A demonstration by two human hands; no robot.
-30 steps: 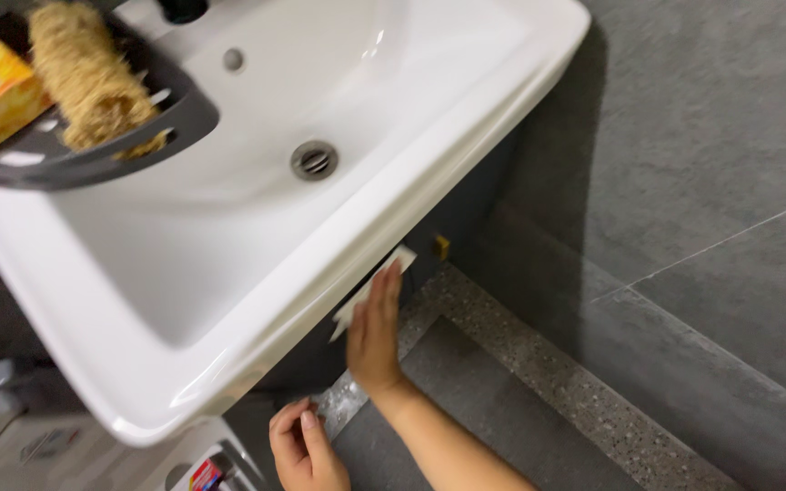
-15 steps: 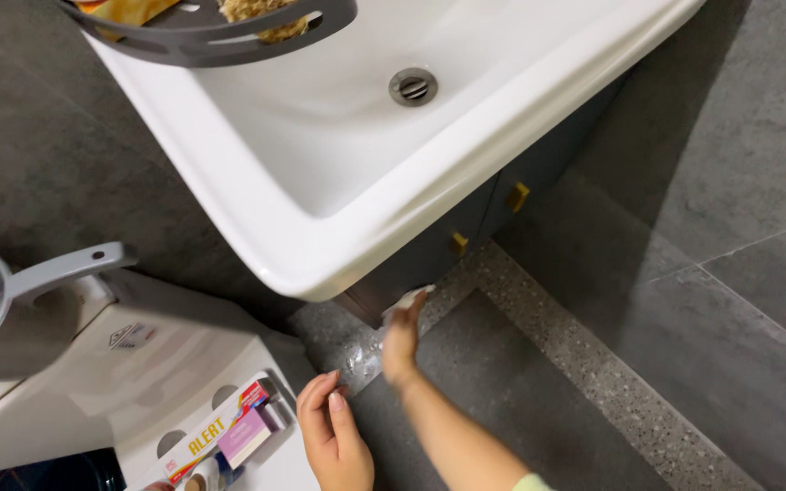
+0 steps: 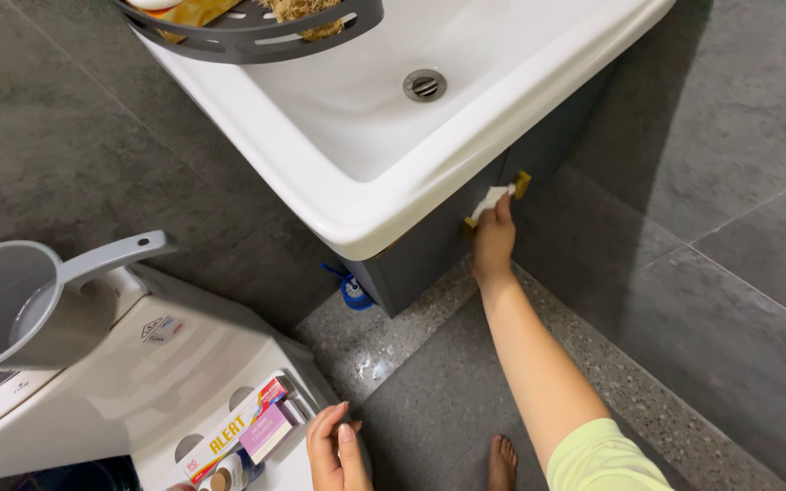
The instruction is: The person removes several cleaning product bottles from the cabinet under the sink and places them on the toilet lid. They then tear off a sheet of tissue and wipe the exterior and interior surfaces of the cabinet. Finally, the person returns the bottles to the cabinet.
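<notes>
The right hand point(image 3: 493, 241) is stretched far out to the dark grey cabinet point(image 3: 429, 250) under the white sink point(image 3: 347, 173), its fingers closed around a small white cloth point(image 3: 488, 198) and pressing it against the cabinet front just below the sink's rim. From the hand the cloth lies at about twelve o'clock, right at the fingertips, and its long axis runs from seven to one o'clock, along the cabinet's upper edge toward a small gold handle point(image 3: 522, 182) that sits just beside the cloth's far end at one o'clock. The right forearm slants back from the cloth toward five o'clock. The left hand point(image 3: 337, 450) is well apart from the cloth, at about seven o'clock from it, empty, fingers loosely straight, near a white appliance point(image 3: 138, 382) bearing a grey dipper point(image 3: 38, 295), so the right hand is by far the nearer.
</notes>
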